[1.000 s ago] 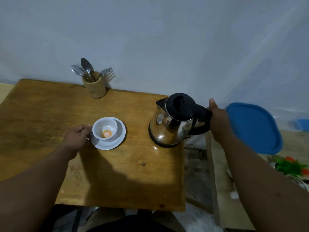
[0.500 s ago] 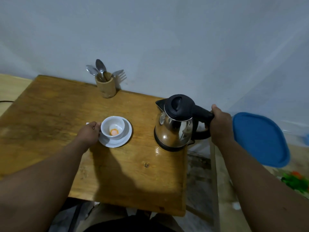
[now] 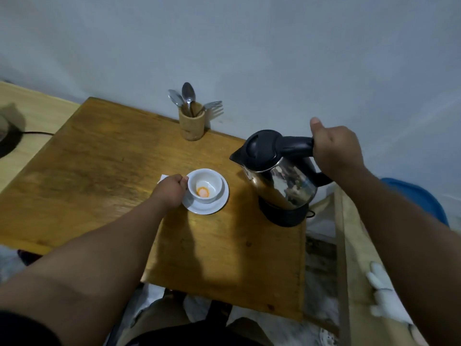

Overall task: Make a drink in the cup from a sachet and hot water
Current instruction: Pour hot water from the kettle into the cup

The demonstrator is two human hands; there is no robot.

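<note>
A white cup (image 3: pixel 208 182) stands on a white saucer (image 3: pixel 219 204) in the middle of the wooden table (image 3: pixel 99 171), with a small heap of orange powder (image 3: pixel 202 192) at its bottom. My left hand (image 3: pixel 171 189) grips the cup's handle on its left side. A steel kettle (image 3: pixel 282 181) with a black lid is lifted off its black base (image 3: pixel 284 216) and tilted, spout toward the cup. My right hand (image 3: pixel 334 151) is closed around the kettle's black handle. A white scrap (image 3: pixel 163 178), perhaps the sachet, peeks out behind my left hand.
A wooden holder (image 3: pixel 192 126) with spoons and a fork stands at the table's back edge by the wall. A blue lid (image 3: pixel 419 198) lies right of the table. A black cable (image 3: pixel 35 133) runs on the surface at far left. A white object (image 3: pixel 381 295) lies low right.
My right hand has lifted the kettle off its base and tilted its spout toward the cup. The left hand keeps hold of the cup. The view has shifted to the left.
</note>
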